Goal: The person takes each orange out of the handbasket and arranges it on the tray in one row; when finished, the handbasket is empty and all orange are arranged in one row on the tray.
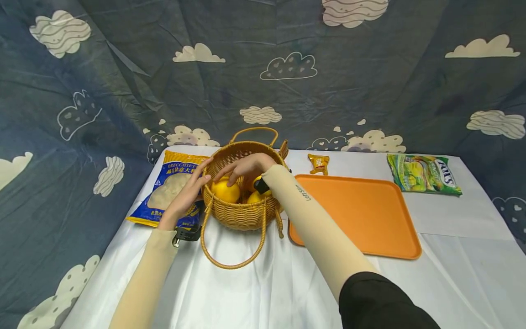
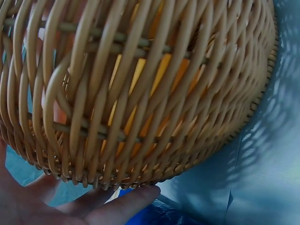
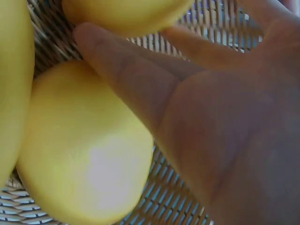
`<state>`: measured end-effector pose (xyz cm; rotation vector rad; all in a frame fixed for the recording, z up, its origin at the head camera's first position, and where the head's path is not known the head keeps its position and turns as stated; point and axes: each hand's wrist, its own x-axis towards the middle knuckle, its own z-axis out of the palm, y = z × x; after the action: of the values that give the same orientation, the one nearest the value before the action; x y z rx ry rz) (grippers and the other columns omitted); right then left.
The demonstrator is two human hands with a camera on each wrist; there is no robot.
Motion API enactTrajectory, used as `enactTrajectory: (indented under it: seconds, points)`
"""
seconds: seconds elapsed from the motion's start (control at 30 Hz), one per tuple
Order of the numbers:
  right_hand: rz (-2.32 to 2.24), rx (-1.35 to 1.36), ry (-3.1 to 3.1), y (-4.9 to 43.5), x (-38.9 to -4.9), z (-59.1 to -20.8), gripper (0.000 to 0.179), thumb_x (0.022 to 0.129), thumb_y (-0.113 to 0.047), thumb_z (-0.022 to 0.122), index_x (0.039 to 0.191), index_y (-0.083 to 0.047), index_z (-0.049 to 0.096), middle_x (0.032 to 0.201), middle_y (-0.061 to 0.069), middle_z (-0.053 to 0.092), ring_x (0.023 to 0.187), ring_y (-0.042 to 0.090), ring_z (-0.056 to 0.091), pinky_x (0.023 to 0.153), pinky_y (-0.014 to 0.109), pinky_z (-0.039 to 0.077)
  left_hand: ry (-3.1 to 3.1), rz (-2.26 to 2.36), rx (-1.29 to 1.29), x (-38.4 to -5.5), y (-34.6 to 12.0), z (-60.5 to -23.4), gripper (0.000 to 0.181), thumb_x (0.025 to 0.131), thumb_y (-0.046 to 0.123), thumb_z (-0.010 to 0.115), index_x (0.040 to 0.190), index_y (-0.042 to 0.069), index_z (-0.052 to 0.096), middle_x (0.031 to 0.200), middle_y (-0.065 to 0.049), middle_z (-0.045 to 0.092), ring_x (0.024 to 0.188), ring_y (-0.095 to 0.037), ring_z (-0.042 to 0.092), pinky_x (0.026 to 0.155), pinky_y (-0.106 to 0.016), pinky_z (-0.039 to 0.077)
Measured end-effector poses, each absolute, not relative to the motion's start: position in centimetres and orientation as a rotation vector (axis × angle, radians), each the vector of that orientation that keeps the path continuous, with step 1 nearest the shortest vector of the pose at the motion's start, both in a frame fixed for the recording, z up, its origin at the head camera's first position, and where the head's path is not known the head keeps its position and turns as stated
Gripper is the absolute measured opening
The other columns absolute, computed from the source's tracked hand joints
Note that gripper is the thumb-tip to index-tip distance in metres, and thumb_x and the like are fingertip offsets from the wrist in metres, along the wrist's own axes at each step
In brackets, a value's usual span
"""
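A wicker basket (image 1: 242,214) with two loop handles stands on the white cloth, several yellow fruits (image 1: 225,191) inside it. My right hand (image 1: 248,167) reaches down through its opening, fingers extended over the left fruit. In the right wrist view, a finger of that hand lies between an upper yellow fruit (image 3: 126,14) and a larger-looking lower one (image 3: 84,145). At the basket's left side, my left hand (image 1: 186,194) touches the rim and outer wall. Its fingers (image 2: 126,204) stretch along the weave (image 2: 154,108) in the left wrist view.
A blue and yellow pasta bag (image 1: 168,187) lies left of the basket, partly beneath my left hand. To the right is an orange tray (image 1: 357,214). Behind it lies a small wrapped snack (image 1: 318,163), and a green candy bag (image 1: 423,174) sits farther right.
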<state>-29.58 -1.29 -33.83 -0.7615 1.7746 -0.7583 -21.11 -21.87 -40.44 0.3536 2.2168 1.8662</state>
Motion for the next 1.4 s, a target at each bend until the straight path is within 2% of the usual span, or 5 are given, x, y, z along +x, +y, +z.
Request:
enactTrajectory:
  seconds: [0.5, 0.73, 0.93, 1.17, 1.4]
  points:
    - [-0.808, -0.582, 1.82, -2.6, -28.8, -34.6, 0.063, 0.093, 0.004, 0.053, 0.147, -0.024, 0.038, 0.159, 0.002, 0.006, 0.137, 0.033, 0.023, 0.094, 0.046, 0.045, 2.24, 1.861, 0.346, -20.9, -21.8, -40.3, 0.053, 0.104, 0.025, 0.033, 0.154, 0.03, 0.016, 0.158, 0.001, 0.004, 0.135, -0.036, 0.028, 0.097, -0.066, 0.031]
    - [-0.84, -0.655, 1.873, -0.6, -29.3, -33.1, 0.055, 0.094, -0.01, 0.06, 0.143, -0.023, 0.038, 0.153, 0.008, 0.016, 0.107, 0.037, 0.054, 0.084, 0.048, 0.05, 2.233, 1.861, 0.361, -20.9, -21.8, -40.3, 0.053, 0.104, 0.026, 0.033, 0.154, 0.029, 0.015, 0.158, -0.002, 0.005, 0.134, -0.039, 0.029, 0.096, -0.065, 0.032]
    - [-0.966, -0.697, 1.852, 2.0, -29.7, -31.4, 0.052, 0.095, -0.012, 0.06, 0.142, -0.021, 0.039, 0.149, 0.006, 0.021, 0.105, 0.03, 0.054, 0.082, 0.047, 0.052, 2.239, 1.86, 0.348, -21.0, -21.8, -40.4, 0.053, 0.104, 0.025, 0.032, 0.154, 0.031, 0.015, 0.158, -0.001, 0.004, 0.136, -0.041, 0.026, 0.096, -0.065, 0.032]
    - [-1.101, -0.788, 1.89, 6.6, -29.7, -29.1, 0.054, 0.096, -0.016, 0.059, 0.144, -0.022, 0.036, 0.128, 0.018, 0.047, 0.071, 0.035, 0.06, 0.074, 0.044, 0.053, 2.253, 1.864, 0.354, -21.0, -21.7, -40.5, 0.053, 0.104, 0.027, 0.034, 0.154, 0.031, 0.016, 0.158, -0.001, 0.006, 0.135, -0.042, 0.027, 0.096, -0.067, 0.031]
    - [-1.287, -0.726, 1.935, 13.3, -28.9, -28.2, 0.058, 0.096, -0.019, 0.058, 0.146, -0.026, 0.029, 0.121, 0.027, 0.05, 0.089, 0.046, 0.062, 0.079, 0.047, 0.053, 2.258, 1.864, 0.347, -20.9, -21.7, -40.5, 0.053, 0.104, 0.027, 0.034, 0.154, 0.031, 0.016, 0.158, -0.003, 0.008, 0.133, -0.044, 0.03, 0.096, -0.065, 0.032]
